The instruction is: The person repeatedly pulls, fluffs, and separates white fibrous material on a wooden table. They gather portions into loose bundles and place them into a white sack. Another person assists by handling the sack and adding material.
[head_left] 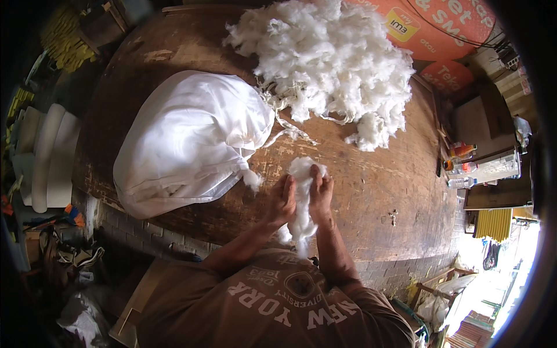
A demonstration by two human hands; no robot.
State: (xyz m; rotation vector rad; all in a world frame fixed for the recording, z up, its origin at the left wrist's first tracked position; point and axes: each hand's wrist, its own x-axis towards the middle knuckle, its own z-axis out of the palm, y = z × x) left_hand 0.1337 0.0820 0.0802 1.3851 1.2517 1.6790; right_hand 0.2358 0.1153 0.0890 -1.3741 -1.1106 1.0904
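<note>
Between my two palms I hold a long tuft of white fibre stuffing (301, 213) near the table's front edge. My left hand (283, 198) presses its left side, and my right hand (321, 189) grips it from the right with the thumb on top. Left of my hands lies a plump white fabric cover (196, 135), its cloth gathered on the right. A small wisp of stuffing (252, 179) pokes out at that gathered side. Beyond my hands a big heap of loose fibre stuffing (330, 61) covers the back of the table.
The worn wooden table (378, 209) spans the view. Twisted strands of fibre (291, 130) lie between cover and heap. Several bottles (462, 167) stand off the right edge. White foam pieces (48, 156) are stacked at the left. A red printed banner (435, 26) hangs behind.
</note>
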